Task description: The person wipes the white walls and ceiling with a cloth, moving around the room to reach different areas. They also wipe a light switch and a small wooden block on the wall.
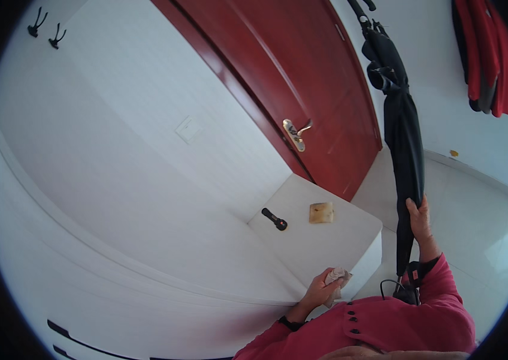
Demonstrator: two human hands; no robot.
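A long black umbrella [407, 144], folded up, stands nearly upright on my right side with its hooked handle at the top. My right hand [420, 219] is wrapped round its lower part. In front of my body, my left hand [320, 289] is closed on a crumpled pale cloth [339, 277]. The cloth is near the front edge of a white cabinet top [302, 255]. On that top lie a black flashlight [274, 219] and a folded yellowish cloth [321, 212], neither touched by a hand.
Beyond the cabinet is a red door [266, 66] with a metal lever handle [297, 133]. Red and dark clothes [488, 57] hang on the right wall. Black hooks [38, 24] are fixed at the upper left. Pale floor tiles [470, 210] extend to the right.
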